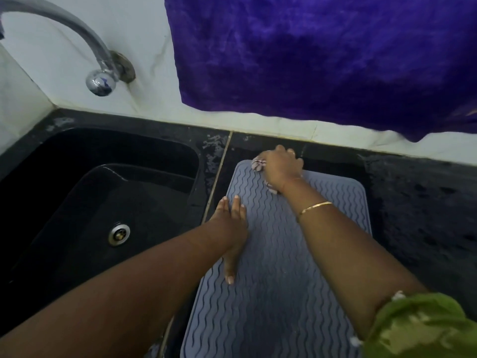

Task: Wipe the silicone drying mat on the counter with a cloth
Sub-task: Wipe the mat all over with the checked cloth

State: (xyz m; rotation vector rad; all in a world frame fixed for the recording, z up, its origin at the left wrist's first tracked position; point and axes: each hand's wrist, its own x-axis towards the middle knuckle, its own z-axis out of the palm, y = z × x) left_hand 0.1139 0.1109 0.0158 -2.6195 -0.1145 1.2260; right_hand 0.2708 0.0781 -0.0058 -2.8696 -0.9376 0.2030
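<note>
A grey silicone drying mat with wavy ridges lies lengthwise on the black counter, right of the sink. My right hand grips a bunched pale patterned cloth and presses it on the mat's far edge; most of the cloth is hidden under the hand. My left hand lies flat on the mat's left edge, fingers straight and thumb stretched toward me, holding nothing.
A black sink with a metal drain sits to the left, under a wall tap. A purple cloth hangs on the white wall behind. Speckled black counter extends to the right.
</note>
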